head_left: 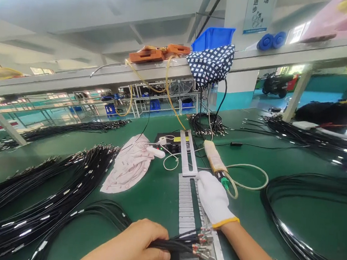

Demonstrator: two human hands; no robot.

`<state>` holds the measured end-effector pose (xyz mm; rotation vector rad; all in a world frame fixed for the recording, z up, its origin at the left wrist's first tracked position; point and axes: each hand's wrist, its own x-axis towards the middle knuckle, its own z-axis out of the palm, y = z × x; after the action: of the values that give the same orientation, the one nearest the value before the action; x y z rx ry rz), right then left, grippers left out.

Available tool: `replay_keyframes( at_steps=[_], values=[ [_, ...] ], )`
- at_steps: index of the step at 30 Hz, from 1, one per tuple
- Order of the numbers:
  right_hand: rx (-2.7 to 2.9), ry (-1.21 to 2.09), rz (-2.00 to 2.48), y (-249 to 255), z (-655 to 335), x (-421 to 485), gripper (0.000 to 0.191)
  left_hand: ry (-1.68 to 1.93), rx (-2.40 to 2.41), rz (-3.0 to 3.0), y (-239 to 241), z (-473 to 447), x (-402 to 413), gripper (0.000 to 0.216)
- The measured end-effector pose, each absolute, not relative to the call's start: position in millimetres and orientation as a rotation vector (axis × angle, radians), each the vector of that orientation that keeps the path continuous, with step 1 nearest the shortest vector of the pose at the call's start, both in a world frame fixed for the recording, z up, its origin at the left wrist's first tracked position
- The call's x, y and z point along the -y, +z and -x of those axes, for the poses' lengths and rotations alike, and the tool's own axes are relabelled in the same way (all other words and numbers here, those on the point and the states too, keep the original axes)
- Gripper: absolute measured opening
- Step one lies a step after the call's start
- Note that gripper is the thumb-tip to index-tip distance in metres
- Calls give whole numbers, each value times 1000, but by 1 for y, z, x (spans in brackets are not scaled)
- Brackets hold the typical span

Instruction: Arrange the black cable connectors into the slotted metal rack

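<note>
My bare left hand (141,239) is wrapped round a bundle of black cables (176,244), whose stripped ends carry small metal terminals (203,242). These ends lie across a long ribbed metal fixture (185,203) with a slot down its middle. My right hand (213,195) wears a white knitted glove with a yellow cuff. Its curled fingers are closed at the near corner of a slotted metal frame (186,155), which extends beyond the ribbed part; the fingertips are partly hidden. Beside the glove lies a tape-wrapped handheld tool (215,155) with a green tip and a pale hose.
A crumpled pale cloth (130,162) lies left of a black control box (168,141). Black cable bundles spread over the green table at left (76,174) and right (289,227). Above runs a shelf with orange tools (147,56) and a blue bin (213,37).
</note>
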<state>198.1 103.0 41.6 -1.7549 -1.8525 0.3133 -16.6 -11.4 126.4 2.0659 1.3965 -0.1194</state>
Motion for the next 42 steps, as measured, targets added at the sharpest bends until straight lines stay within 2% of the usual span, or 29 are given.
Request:
replay_keyframes(
  at_steps=[7,16,21,23,24,26,27,32,34,38,42],
  values=[
    [1836,318,1775,45,-199,-100,22,-195,-1347,-2311,118,4,9,31],
    [1844,346,1779,50,-198,-99,25,-509,-1333,-2353,77,5,6,17],
    [1838,302,1754,42,-198,-103,24,-717,-1413,-2213,113,0,12,24],
    [1834,286,1736,35,-200,-107,23,-546,-1403,-2207,127,5,14,23],
    [1834,272,1722,30,-201,-109,23,-328,-1405,-2189,128,10,15,18],
    [1835,237,1695,19,-205,-113,23,66,-1424,-2246,119,20,12,3],
    [1838,224,1686,13,-207,-115,23,124,-1421,-2251,110,25,9,4],
    [1859,193,1635,-13,-220,-124,30,143,-1226,-2085,79,29,-16,58],
    [1884,187,1622,-18,-225,-127,31,266,-1165,-2051,76,27,-25,64],
    [1952,216,1641,-18,-238,-131,43,503,-1207,-1939,69,20,-31,36],
    [2082,367,1732,2,-252,-128,50,707,-1329,-2031,67,11,-29,30]
  ],
)
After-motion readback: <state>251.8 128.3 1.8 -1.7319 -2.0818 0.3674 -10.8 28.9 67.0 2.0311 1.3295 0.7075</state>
